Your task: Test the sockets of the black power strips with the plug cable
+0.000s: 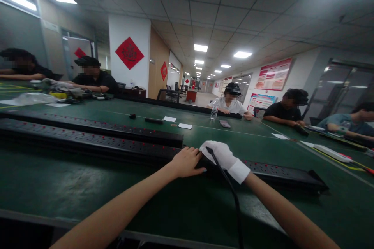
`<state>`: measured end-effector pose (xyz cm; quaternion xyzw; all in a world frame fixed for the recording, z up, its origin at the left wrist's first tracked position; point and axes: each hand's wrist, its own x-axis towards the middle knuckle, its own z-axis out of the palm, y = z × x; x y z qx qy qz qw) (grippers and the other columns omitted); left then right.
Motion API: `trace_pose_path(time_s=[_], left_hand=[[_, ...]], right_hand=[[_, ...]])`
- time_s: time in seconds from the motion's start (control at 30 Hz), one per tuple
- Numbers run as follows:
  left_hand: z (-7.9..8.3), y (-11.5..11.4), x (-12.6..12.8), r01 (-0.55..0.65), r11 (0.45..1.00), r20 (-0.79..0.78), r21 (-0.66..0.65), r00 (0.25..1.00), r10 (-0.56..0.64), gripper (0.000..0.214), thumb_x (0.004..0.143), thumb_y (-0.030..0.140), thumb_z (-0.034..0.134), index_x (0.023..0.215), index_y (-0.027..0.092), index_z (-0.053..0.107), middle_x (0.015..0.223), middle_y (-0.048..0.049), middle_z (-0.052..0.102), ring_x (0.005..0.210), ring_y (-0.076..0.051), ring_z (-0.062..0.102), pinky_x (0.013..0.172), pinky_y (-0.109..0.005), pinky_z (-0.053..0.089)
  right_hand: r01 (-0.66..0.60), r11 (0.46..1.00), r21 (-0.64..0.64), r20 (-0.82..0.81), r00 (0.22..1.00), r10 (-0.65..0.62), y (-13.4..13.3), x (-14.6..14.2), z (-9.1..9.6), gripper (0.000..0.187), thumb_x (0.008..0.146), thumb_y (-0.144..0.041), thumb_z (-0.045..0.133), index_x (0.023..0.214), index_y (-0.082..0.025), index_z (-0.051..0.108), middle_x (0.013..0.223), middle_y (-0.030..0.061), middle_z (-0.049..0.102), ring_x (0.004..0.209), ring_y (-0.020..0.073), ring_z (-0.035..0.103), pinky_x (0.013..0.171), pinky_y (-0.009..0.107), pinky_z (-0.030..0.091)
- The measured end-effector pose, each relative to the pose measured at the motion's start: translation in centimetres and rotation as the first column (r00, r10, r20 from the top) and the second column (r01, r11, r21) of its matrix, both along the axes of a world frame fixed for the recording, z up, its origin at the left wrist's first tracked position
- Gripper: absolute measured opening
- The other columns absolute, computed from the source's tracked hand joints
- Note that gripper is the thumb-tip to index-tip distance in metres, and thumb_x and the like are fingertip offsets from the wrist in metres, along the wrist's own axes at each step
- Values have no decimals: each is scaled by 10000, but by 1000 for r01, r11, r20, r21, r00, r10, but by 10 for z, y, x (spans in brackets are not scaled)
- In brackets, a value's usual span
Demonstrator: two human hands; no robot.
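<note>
A long black power strip [131,147] with rows of sockets and red dots lies across the table in front of me. My bare left hand [188,161] grips it near the middle, fingers over the top and thumb along the near side. Close beside it, my right hand [219,155], in a white glove, is closed over the same strip. A black cord [233,194] comes out of the gloved hand and runs down toward me; whatever the cord leads to is hidden inside the fingers. Behind lies a second black power strip [117,126].
On the green table [73,179] stand a water bottle [214,112] and small white papers [185,126]. A short black bar [154,120] lies beyond the strips. Cloths and plastic [32,98] are heaped at left. Several people sit around the table, one person [232,103] opposite.
</note>
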<state>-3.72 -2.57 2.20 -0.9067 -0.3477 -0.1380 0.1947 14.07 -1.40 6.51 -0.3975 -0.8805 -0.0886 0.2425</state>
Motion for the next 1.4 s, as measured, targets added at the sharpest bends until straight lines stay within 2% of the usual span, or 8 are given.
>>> trace_pose_path(time_s=[0.1,0.23,0.47,0.63,0.73,1.1,1.4], left_hand=[[0,0,0,3,1000,1,9,1000,-3,546,821,582,333,1100,142,496,1018,-106,565,900,-246,539,779,-371,397],[0,-1,0,4,1000,10,-1,1000,-4,527,822,570,349,1093,142,494,1041,-114,557,908,-249,539,785,-375,396],[0,-1,0,3,1000,31,-31,1000,-2,550,817,562,362,1157,141,458,1074,-119,557,951,-259,526,814,-381,384],[1,-1,0,5,999,22,-44,1000,-4,526,809,546,391,1120,133,490,1063,-122,559,947,-256,527,831,-383,373],[1,-1,0,7,999,24,-43,1000,-6,528,809,540,398,1135,133,480,1086,-126,549,962,-259,523,834,-386,372],[0,-1,1,10,1000,26,-23,1000,-9,516,817,514,405,1168,138,438,1052,-112,563,965,-248,526,828,-372,375],[-1,-1,1,22,999,41,-24,999,-21,518,822,503,402,1183,133,424,1074,-109,557,971,-244,523,839,-371,371]], right_hand=[[27,1000,-14,79,997,-26,-2,-1,4,173,811,-276,486,832,-243,655,805,17,685,756,162,641,702,251,472],[-28,998,-51,98,995,33,-6,2,9,184,815,-285,489,869,-264,664,846,2,693,781,162,648,713,249,485],[-25,998,50,-77,997,28,-16,9,-16,278,855,-296,430,1062,-222,601,1032,34,654,931,156,614,846,271,471],[-56,991,125,5,998,56,-19,2,-27,309,853,-265,427,1127,-212,561,1072,61,628,966,175,592,884,311,444],[-53,988,147,-11,998,55,-21,-3,-29,331,858,-258,421,1165,-208,530,1095,68,614,980,174,582,890,317,440],[6,983,184,-142,990,20,-31,0,-38,285,845,-267,459,1099,-182,557,1068,91,613,973,184,578,893,347,450],[-16,988,151,-165,985,41,-31,2,-39,296,846,-251,459,1125,-185,533,1084,87,598,998,181,561,917,346,438]])
